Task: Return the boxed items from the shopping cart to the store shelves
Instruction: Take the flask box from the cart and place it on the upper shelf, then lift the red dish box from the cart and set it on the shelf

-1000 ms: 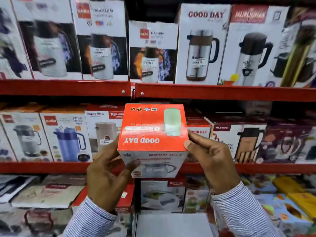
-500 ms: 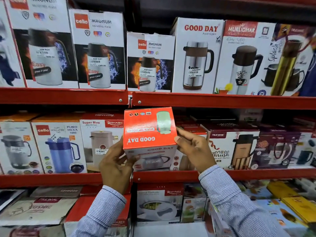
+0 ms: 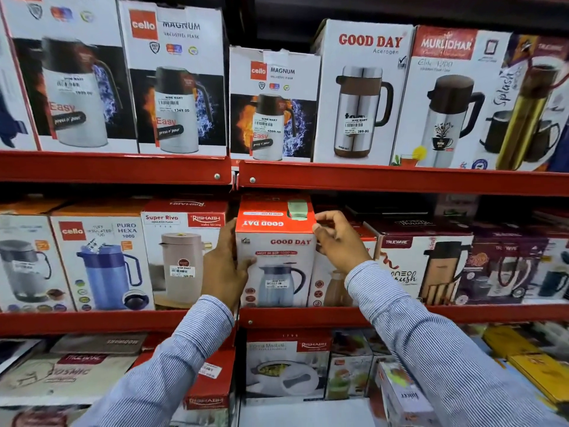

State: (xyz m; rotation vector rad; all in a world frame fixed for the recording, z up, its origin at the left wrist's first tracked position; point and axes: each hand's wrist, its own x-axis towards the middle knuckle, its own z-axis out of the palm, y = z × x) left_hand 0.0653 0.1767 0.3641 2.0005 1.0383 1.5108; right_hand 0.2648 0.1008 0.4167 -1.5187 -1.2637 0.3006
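Note:
A Good Day flask box (image 3: 277, 251), red on top and white in front with a blue jug pictured, stands upright on the middle red shelf (image 3: 308, 315). It sits between a Rishabh Super Rivo box (image 3: 181, 257) and a partly hidden red-and-white box (image 3: 329, 288). My left hand (image 3: 223, 266) grips its left side, thumb across the front. My right hand (image 3: 338, 240) touches its upper right corner with bent fingers.
The upper shelf (image 3: 385, 180) carries tall Cello Magnum boxes (image 3: 274, 103) and a large Good Day box (image 3: 360, 90). Trueware boxes (image 3: 425, 266) stand to the right on the middle shelf. The lowest level holds a Rishabh casserole box (image 3: 286, 365) and flat boxes.
The box was held in the air, tilted with its red top facing me. It has moved forward into the middle shelf and now stands upright. My right hand has shifted to its top corner.

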